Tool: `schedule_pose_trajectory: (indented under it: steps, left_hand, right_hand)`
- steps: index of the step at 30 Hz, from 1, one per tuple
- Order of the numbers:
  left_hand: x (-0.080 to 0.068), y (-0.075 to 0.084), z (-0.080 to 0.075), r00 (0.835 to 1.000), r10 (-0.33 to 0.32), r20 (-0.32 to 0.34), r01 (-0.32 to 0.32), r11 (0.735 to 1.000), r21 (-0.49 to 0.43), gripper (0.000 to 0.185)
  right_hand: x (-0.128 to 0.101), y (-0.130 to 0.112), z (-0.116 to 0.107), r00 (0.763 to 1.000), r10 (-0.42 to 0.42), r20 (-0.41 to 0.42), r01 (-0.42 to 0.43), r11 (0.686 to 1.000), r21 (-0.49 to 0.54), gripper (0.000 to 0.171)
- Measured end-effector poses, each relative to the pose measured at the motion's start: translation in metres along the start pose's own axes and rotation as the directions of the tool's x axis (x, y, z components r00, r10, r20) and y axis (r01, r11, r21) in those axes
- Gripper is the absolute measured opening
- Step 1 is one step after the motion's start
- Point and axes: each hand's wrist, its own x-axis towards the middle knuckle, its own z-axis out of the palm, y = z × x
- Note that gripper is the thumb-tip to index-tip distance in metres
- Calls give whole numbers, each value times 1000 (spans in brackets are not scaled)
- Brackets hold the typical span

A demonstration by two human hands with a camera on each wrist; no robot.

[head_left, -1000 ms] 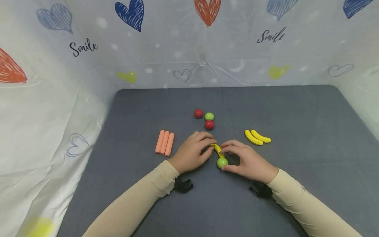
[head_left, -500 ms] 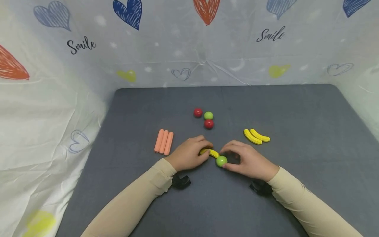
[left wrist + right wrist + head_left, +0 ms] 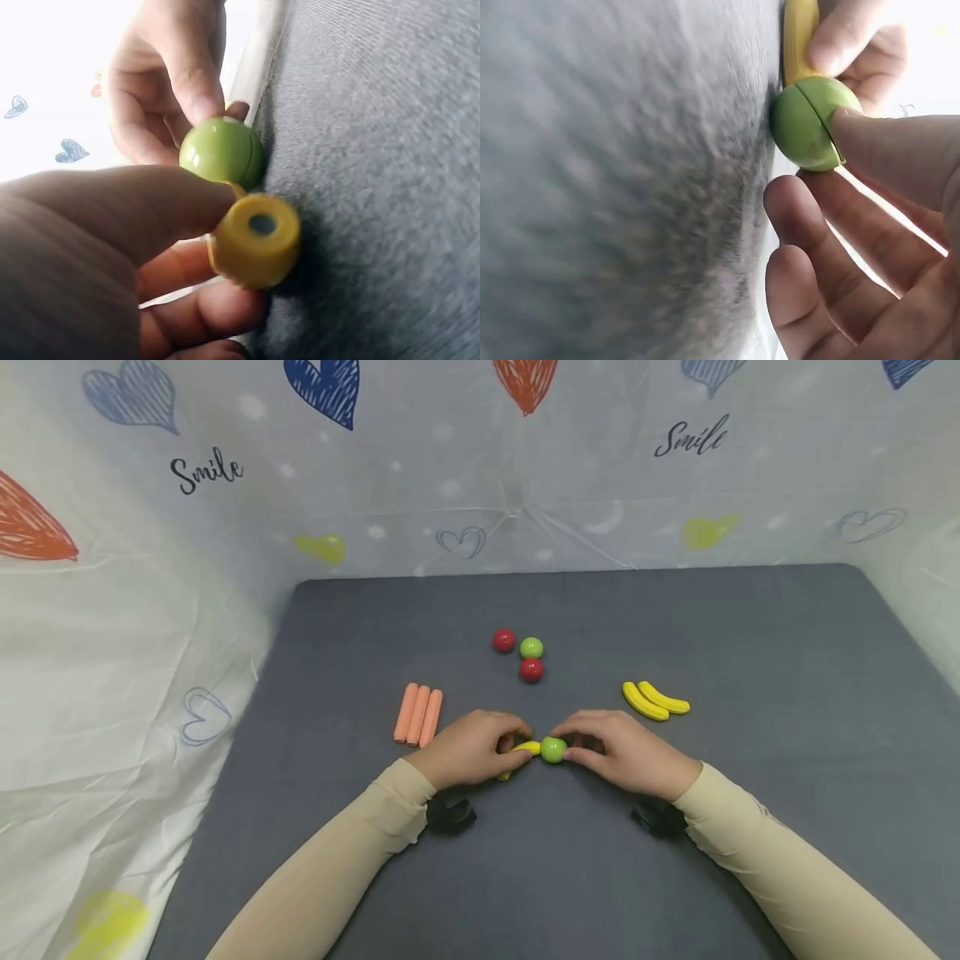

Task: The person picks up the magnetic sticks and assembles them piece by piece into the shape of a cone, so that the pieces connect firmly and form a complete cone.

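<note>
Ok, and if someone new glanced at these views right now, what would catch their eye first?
Probably the shiny green ball near the middle of the head view, with the right hand on it and the left hand pinching a curved yellow piece beside it. Next, two red balls and another green ball farther back on the gray table.

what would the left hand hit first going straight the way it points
Probably the green ball, at the end of the yellow toy banana that the left hand pinches; the right hand is just beyond, though depth is unclear.
</note>
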Motion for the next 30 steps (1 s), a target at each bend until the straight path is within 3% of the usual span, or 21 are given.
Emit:
schedule_pose_trajectory:
  steps: [5,11,20,30]
  left_hand:
    - [-3,1,0,999,-50,-4,49,999,-3,15]
    - [-7,0,0,991,-116,-61,116,993,-3,7]
    - [-11,-1,1,970,-215,-110,214,977,-16,13]
    - [-8,-7,3,975,-189,-117,191,982,1,12]
  right_hand:
    - [14,1,-1,1000,-24,17,25,999,-31,26]
    - [30,1,-3,999,-35,39,38,997,-66,25]
    - [29,11,-26,997,79,-11,-80,987,-136,27]
    - [10,22,-62,967,249,-44,-251,928,-276,31]
